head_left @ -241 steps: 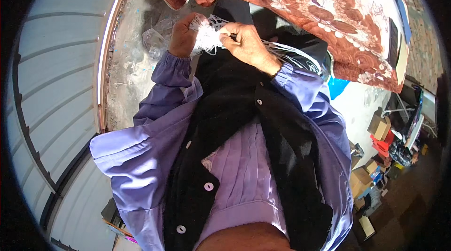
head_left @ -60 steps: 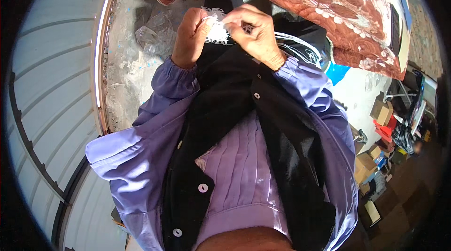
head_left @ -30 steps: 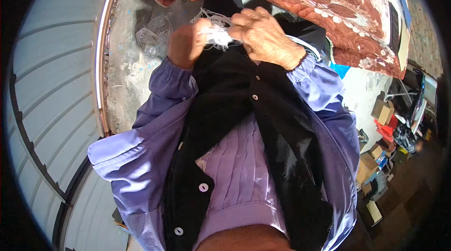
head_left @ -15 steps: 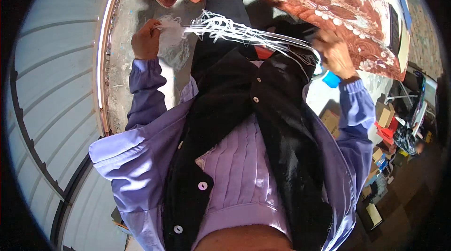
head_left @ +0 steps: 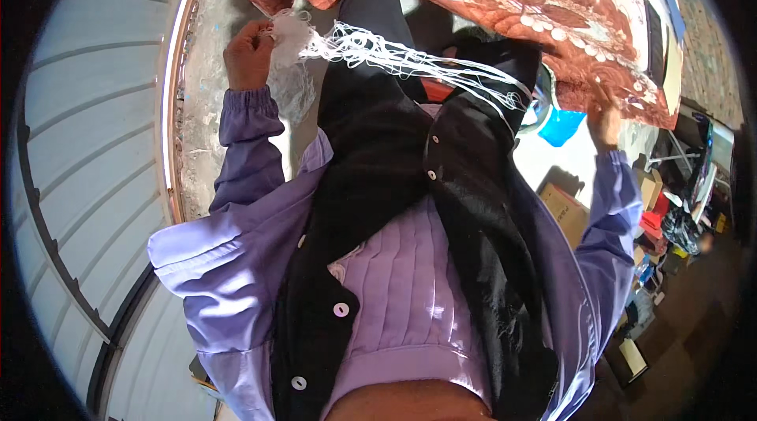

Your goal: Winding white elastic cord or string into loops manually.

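Note:
A bundle of loose white string stretches across my black-clad lap, tangled at the left and running in nearly parallel strands to my right knee. At its left end, my left hand is closed on the string, beside a fluffy white clump. The strands bend over the right knee and hang down its outer side. My right hand is apart from the bundle, near the edge of a brown flowered cloth. Its fingers look stretched out, with nothing visible in them. Between it and the knee is a bright blue item.
A white ribbed wall or door curves along the left. The brown cloth drapes across the far side, with a dark flat object on its right part. A cardboard box stands by my right forearm; boxes and bags clutter the floor at right.
My right hand has let go of the string at the knee and moved right and slightly down. The strands now lie slacker over the knee. My left hand has barely moved.

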The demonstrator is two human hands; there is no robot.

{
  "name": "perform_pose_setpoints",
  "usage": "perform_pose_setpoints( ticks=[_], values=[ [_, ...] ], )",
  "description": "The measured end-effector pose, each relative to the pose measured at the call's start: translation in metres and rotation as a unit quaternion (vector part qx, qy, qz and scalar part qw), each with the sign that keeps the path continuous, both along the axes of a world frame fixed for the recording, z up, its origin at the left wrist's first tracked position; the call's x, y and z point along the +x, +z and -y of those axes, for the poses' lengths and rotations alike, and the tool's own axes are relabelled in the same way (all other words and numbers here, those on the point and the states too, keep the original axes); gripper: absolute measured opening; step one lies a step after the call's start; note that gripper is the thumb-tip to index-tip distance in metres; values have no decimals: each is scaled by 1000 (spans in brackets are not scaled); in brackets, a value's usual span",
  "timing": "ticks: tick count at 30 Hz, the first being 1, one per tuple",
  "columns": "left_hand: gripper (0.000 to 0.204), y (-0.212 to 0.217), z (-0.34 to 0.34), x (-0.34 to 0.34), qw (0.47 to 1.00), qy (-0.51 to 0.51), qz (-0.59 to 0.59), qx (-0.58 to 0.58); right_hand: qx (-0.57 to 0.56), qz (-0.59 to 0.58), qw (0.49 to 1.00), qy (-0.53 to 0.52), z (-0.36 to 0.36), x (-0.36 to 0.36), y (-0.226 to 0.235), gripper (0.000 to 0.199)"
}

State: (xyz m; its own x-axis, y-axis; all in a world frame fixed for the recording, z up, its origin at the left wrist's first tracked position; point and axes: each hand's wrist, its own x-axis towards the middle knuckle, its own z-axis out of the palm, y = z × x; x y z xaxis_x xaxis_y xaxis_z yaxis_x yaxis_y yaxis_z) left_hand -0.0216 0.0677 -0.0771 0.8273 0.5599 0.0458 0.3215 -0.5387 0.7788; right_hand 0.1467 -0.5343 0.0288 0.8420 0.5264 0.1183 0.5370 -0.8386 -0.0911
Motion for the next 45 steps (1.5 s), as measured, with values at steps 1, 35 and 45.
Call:
perform_pose_setpoints(
  ticks=[1,35,45],
  values=[
    [22,6,2,1,1000,3,11,-29,53,-16,998,22,-27,-2,-10,39],
    [20,-8,-56,-24,986,126,58,-93,744,-368,546,-110,-151,23,17,6],
    [18,-121,-162,-81,906,286,48,-309,884,-123,334,-303,-7,16,58,21]
  ],
)
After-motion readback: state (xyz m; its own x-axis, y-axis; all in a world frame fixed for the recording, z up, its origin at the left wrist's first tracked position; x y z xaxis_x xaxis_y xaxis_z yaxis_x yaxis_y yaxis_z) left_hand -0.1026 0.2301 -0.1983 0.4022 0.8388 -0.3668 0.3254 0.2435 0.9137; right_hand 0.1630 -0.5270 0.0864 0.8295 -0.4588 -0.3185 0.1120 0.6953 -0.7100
